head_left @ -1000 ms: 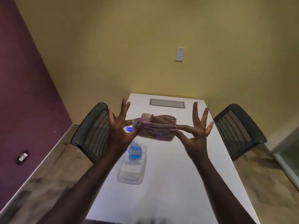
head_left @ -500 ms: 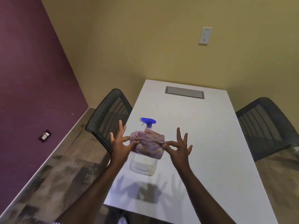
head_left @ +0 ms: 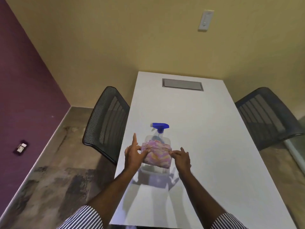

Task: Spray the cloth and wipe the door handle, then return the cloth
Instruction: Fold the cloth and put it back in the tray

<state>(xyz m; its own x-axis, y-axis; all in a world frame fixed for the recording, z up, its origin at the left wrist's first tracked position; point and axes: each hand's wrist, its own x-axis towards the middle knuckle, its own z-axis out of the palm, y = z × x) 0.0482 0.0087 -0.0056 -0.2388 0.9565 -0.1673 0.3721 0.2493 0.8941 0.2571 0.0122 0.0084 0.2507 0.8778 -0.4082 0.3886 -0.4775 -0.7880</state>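
A folded pink-and-purple cloth [head_left: 156, 155] is pinched at both ends between my hands, low over a clear plastic tray [head_left: 152, 169] on the white table [head_left: 206, 146]. My left hand [head_left: 133, 154] grips its left edge with the index finger raised. My right hand [head_left: 181, 157] holds its right edge by the fingertips. A clear spray bottle with a blue trigger head [head_left: 159, 128] stands in the tray just behind the cloth, its lower part hidden by it. No door handle is in view.
Two black mesh chairs flank the table, one at the left [head_left: 105, 123] and one at the right [head_left: 265, 116]. A grey cable hatch [head_left: 182, 84] is set in the table's far end. Purple wall at left, yellow wall with a switch plate [head_left: 206, 20] ahead.
Both hands have lowered the cloth from chest height down toward the tray, and the fingers have drawn in from spread wide. The view has tilted down over the table.
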